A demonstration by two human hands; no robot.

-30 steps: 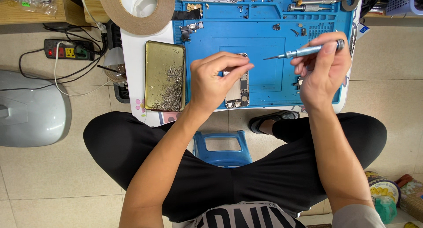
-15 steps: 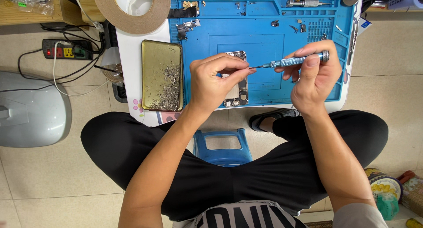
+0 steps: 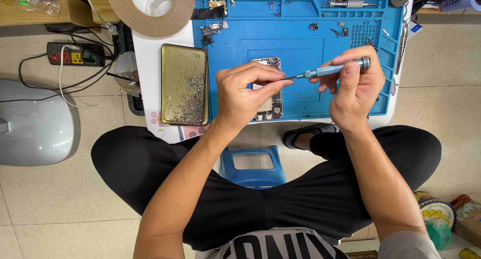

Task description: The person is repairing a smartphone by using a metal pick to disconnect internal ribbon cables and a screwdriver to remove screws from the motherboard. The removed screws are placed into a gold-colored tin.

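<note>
My left hand (image 3: 248, 91) hovers over an opened phone body (image 3: 270, 108) lying on the blue work mat (image 3: 300, 43), thumb and forefinger pinched together on something too small to make out. My right hand (image 3: 356, 86) holds a slim silver-blue precision screwdriver (image 3: 330, 69) level, its tip pointing left and meeting the pinched fingertips of the left hand. The phone is partly hidden under the left hand.
A gold metal tray (image 3: 184, 83) with several small screws lies left of the mat. A large tape roll (image 3: 150, 8) sits at the back left. More drivers (image 3: 353, 2) rest at the mat's far edge. A power strip (image 3: 75, 53) and cables lie on the floor, a blue stool (image 3: 253, 166) is below.
The right hand has brought the screwdriver down and leftwards until its tip meets the left fingertips. The left hand stays pinched over the phone.
</note>
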